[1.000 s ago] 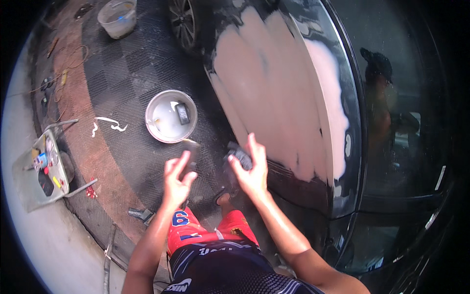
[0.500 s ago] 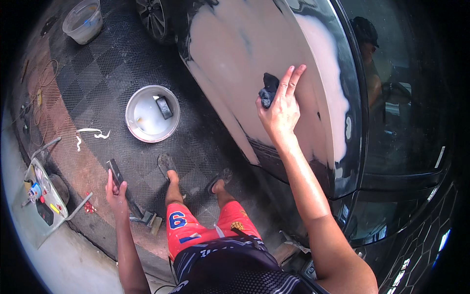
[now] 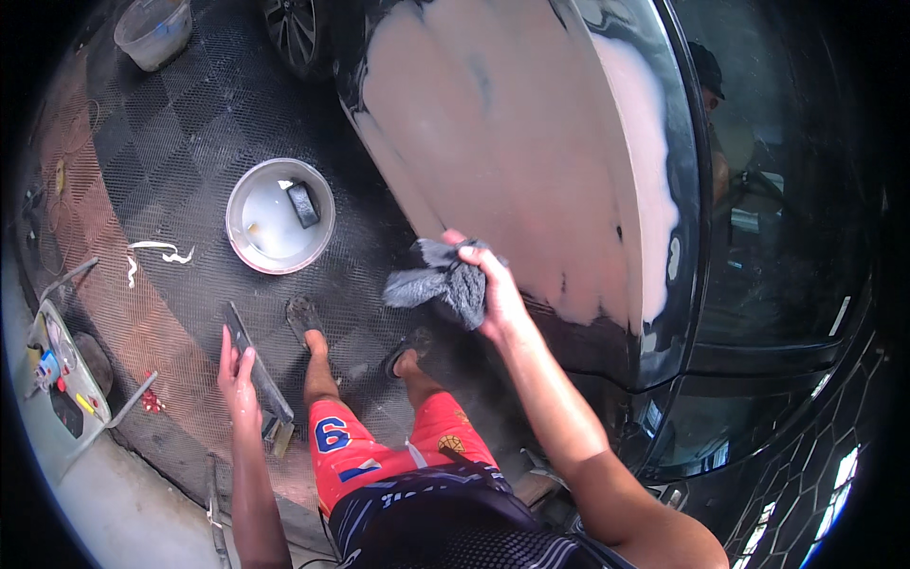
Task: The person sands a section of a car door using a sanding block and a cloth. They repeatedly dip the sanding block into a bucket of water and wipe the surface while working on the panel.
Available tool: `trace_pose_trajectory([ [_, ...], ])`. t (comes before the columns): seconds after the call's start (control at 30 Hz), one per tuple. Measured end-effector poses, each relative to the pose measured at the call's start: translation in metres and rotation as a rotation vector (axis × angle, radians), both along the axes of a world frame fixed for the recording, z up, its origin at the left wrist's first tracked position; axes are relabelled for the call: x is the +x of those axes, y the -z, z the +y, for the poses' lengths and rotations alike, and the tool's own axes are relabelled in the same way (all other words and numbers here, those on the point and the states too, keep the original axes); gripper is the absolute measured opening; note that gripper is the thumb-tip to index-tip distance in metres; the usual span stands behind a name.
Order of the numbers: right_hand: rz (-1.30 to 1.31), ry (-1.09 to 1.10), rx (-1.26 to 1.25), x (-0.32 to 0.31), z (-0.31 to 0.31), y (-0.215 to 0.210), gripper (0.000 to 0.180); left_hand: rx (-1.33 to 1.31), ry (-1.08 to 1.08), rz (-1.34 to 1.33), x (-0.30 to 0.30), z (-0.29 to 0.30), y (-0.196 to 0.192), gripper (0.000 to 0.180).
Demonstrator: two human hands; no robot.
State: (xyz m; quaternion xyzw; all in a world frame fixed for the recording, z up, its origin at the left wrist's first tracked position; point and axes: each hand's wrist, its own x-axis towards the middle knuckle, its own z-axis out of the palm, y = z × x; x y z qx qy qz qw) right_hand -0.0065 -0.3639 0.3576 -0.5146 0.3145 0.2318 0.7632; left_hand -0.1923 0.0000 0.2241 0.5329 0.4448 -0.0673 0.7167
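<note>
My right hand (image 3: 495, 294) is closed round a crumpled dark grey cloth (image 3: 438, 283), held off the car at the lower edge of its side panel. The car panel (image 3: 502, 142) is coated in smooth pinkish-beige filler or primer, with dark paint around the edges. Low on the left, my left hand (image 3: 239, 377) grips a long, flat, dark bar (image 3: 263, 368) that looks like a sanding block, between thumb and fingers. Ahead of my feet a round tub (image 3: 328, 220) holds cloudy whitish water and a black block (image 3: 303, 205).
A second clear tub (image 3: 156, 43) stands at far left. An upturned-looking plastic stool (image 3: 66, 379) with small tools lies by the left wall. White strips (image 3: 161, 249) and a cable (image 3: 62, 180) lie on the checkered mat (image 3: 171, 161). The car wheel (image 3: 291, 36) is at the top.
My right hand has come off the panel, moving down and left, and the cloth now hangs more spread out. The bar in my left hand has turned, and the view has shifted slightly.
</note>
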Motion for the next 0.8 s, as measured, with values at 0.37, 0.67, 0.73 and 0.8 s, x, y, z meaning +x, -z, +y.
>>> trace_pose_trajectory([
  [0.37, 0.086, -0.039, 0.657, -0.073, 0.109, 0.03, 0.064, -0.459, -0.118, -0.304, 0.065, -0.112, -0.013, 0.061],
  [0.67, 0.051, -0.064, 0.225, -0.049, 0.092, -0.016, 0.034, -0.562, -0.203, -0.317, 0.09, -0.123, -0.031, 0.061],
  [0.73, -0.09, -0.312, -0.159, -0.028, 0.087, -0.061, 0.03, -0.583, -0.18, -0.27, 0.095, -0.134, -0.037, 0.063],
  [0.8, -0.265, -0.424, -0.404, -0.018, 0.076, -0.083, 0.021, -0.64, -0.176, -0.265, 0.114, -0.17, -0.071, 0.067],
])
